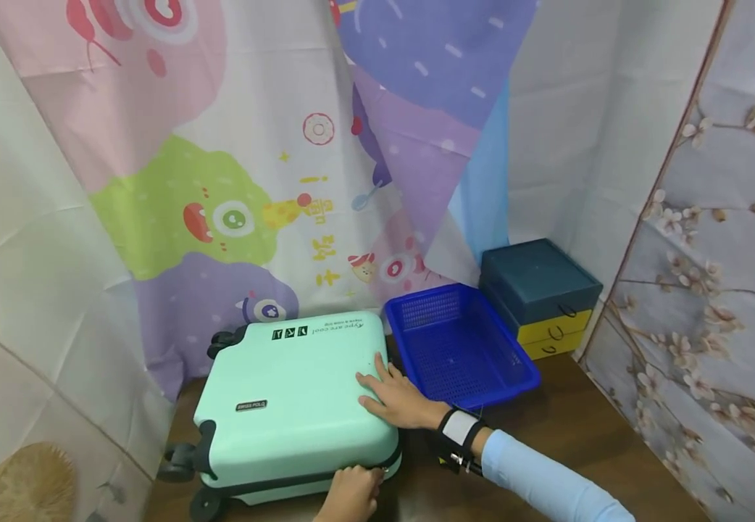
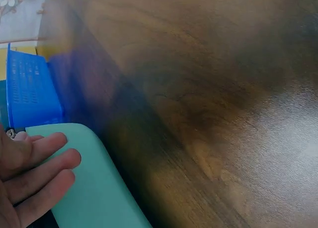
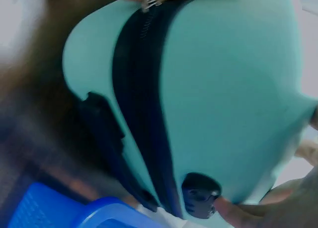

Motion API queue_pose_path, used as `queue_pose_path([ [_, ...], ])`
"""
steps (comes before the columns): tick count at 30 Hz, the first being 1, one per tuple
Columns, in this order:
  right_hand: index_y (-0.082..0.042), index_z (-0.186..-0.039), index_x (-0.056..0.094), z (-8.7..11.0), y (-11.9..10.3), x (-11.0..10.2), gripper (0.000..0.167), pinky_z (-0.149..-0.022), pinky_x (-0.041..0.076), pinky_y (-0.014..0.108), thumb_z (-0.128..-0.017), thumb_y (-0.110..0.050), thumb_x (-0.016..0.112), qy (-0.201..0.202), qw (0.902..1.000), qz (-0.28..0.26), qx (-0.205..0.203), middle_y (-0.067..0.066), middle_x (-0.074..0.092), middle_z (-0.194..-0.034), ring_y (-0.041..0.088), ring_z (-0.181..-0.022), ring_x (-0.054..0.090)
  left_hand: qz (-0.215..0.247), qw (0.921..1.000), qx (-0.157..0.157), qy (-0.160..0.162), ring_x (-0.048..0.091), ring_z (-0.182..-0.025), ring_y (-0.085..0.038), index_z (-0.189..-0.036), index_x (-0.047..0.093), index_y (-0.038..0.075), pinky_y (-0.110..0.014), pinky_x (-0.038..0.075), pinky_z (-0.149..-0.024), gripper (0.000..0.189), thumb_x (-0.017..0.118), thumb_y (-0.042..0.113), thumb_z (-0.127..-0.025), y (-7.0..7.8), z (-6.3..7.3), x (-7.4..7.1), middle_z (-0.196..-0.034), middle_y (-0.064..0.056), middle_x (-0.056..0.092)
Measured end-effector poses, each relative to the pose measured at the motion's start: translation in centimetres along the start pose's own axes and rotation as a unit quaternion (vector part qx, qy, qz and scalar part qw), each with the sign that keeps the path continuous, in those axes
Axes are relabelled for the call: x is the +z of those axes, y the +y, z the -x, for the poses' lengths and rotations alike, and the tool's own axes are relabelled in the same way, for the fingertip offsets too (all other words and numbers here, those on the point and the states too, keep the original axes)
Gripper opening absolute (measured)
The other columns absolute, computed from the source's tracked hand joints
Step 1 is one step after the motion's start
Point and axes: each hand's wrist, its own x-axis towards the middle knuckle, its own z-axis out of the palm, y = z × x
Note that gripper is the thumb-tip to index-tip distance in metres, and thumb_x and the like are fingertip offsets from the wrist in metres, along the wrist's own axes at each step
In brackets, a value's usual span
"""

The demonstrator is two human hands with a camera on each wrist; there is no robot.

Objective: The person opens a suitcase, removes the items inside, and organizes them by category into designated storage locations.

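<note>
Suitcase [image 1: 299, 413], mint-green hard shell, badge "SWISS POLO": lying flat on the brown wooden table [image 1: 586, 449], black wheels [image 1: 178, 462] to the left. Zipper [image 3: 139, 79], black, running along its side; metal pull [image 3: 150, 2] near the front right corner, pinched in my left hand [image 1: 354, 493], fingers curled. Right hand [image 1: 403, 400], also mine: fingers spread apart, resting on the upper shell by its right edge, one fingertip touching a black fitting [image 3: 199, 194]. Basket [image 1: 465, 355], blue perforated plastic, just beside the suitcase's right side. Drawer box [image 1: 540, 279], dark teal over yellow, behind the basket to the right. Curtain [image 1: 267, 94], cartoon-printed, hanging behind.
</note>
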Motion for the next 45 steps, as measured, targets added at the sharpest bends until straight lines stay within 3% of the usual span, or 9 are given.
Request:
queue_pose_path([
  [4, -0.009, -0.152, 0.039, 0.0, -0.4, 0.3, 0.052, -0.105, 0.028, 0.066, -0.107, -0.035, 0.04, -0.01, 0.9999, 0.012, 0.002, 0.034, 0.005, -0.157, 0.059, -0.137, 0.017, -0.013, 0.9997, -0.005, 0.02, 0.029, -0.043, -0.005, -0.065, 0.049, 0.02, -0.025, 0.027, -0.04, 0.03, 0.072, 0.005, -0.077, -0.2, 0.5, 0.2, -0.053, 0.013, 0.038],
  [11, -0.01, -0.153, 0.037, -0.2, -0.5, -0.1, 0.054, -0.105, 0.029, 0.066, -0.107, -0.037, 0.038, -0.041, 0.999, 0.009, 0.01, 0.033, 0.003, -0.158, 0.06, -0.137, 0.017, -0.005, 0.9995, -0.028, 0.013, 0.027, -0.044, -0.006, -0.064, 0.046, 0.019, -0.027, 0.027, -0.04, 0.031, 0.07, 0.004, -0.077, -0.8, 1.7, -0.3, -0.052, 0.011, 0.034],
  [17, -0.008, -0.152, 0.037, 0.2, -0.5, -0.7, 0.054, -0.104, 0.027, 0.069, -0.107, -0.036, 0.039, -0.045, 0.9987, -0.004, 0.025, 0.033, 0.001, -0.158, 0.061, -0.136, 0.015, 0.009, 0.9986, -0.05, 0.013, 0.041, -0.044, -0.008, -0.075, 0.066, 0.013, -0.029, 0.033, -0.04, 0.012, 0.069, 0.002, -0.079, -2.3, 3.1, -0.5, -0.058, 0.009, 0.053],
  [21, -0.008, -0.153, 0.037, 0.2, -0.5, -0.9, 0.054, -0.104, 0.024, 0.07, -0.107, -0.036, 0.039, -0.048, 0.9983, -0.007, 0.033, 0.032, 0.0, -0.158, 0.061, -0.137, 0.013, 0.027, 0.9974, -0.066, 0.01, 0.046, -0.047, -0.006, -0.085, 0.072, 0.011, -0.028, 0.035, -0.041, 0.012, 0.068, 0.001, -0.08, -3.4, 4.1, -0.7, -0.065, 0.008, 0.062],
  [34, -0.008, -0.153, 0.036, -0.2, -0.7, -0.7, 0.053, -0.103, 0.026, 0.071, -0.107, -0.036, 0.038, -0.058, 0.9976, -0.016, 0.033, 0.033, -0.003, -0.158, 0.061, -0.137, 0.011, 0.034, 0.9931, -0.112, 0.009, 0.059, -0.056, -0.008, -0.08, 0.072, 0.012, -0.03, 0.044, -0.045, 0.018, 0.068, -0.004, -0.072, -6.0, 6.4, -2.1, -0.068, 0.01, 0.066],
  [39, -0.008, -0.153, 0.035, -0.2, -0.7, -0.7, 0.054, -0.103, 0.024, 0.072, -0.107, -0.036, 0.038, -0.064, 0.9969, -0.031, 0.034, 0.032, -0.005, -0.158, 0.061, -0.138, 0.008, 0.037, 0.9903, -0.133, 0.016, 0.055, -0.055, -0.005, -0.079, 0.072, 0.013, -0.03, 0.043, -0.046, 0.021, 0.068, -0.005, -0.07, -6.7, 7.2, -2.2, -0.065, 0.013, 0.062],
  [45, -0.008, -0.154, 0.033, 0.0, -0.9, -0.9, 0.054, -0.103, 0.021, 0.072, -0.107, -0.035, 0.037, -0.068, 0.9959, -0.046, 0.037, 0.032, -0.008, -0.158, 0.06, -0.138, 0.005, 0.045, 0.9816, -0.186, 0.004, 0.054, -0.055, -0.006, -0.081, 0.073, 0.012, -0.032, 0.045, -0.049, 0.021, 0.069, -0.005, -0.069, -7.3, 8.1, -2.6, -0.065, 0.011, 0.062],
])
